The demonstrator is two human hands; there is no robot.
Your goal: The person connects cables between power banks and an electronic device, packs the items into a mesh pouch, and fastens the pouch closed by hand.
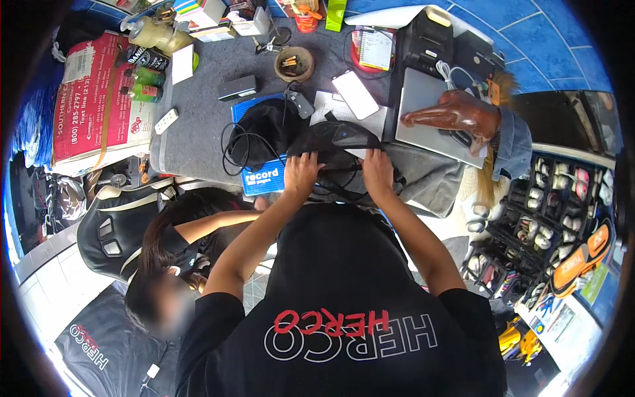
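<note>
A black cap-like item (336, 137) of thin, mesh-like fabric is held at the table's near edge, between my two hands. My left hand (303, 173) grips its left edge with the fingers curled over the rim. On the opposite side, my right hand (377, 171) is closed on the right edge. Dark straps or folds hang between the hands, and their shape is hard to make out. Just left lies another black cap-like item (261, 129) with a black cable (228, 149) looped around it, on top of a blue record book (264, 178).
Behind my hands are a white phone (355, 94), an open notebook (324, 109) and a round ashtray (294, 64). A laptop (423, 99) with a brown horse-like figure (456, 116) stands right. Another person (172, 258) sits close on my left, an arm reaching toward the table.
</note>
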